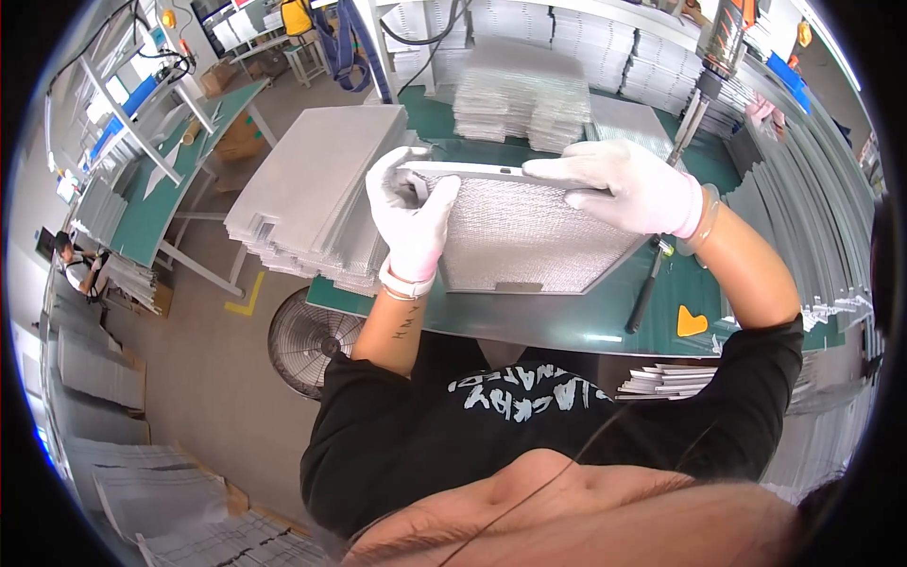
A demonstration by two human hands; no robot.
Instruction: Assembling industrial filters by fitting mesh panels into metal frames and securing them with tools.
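A framed metal mesh panel is tilted over the green tabletop, its silvery crinkled face towards me. My gloved left hand is closed around the panel's far left corner, thumb on the face side. At the far right my gloved right hand grips the frame, with its fingers reaching along the top rail. A small dark slot shows in that rail near the fingertips. Right of the panel, a hammer with a dark handle lies on the table beside a yellow flat piece.
Flat grey sheets are stacked to the left, and a mesh pile stands behind the panel. Long frame strips crowd the right side. A power tool hangs at the upper right. A floor fan stands below left.
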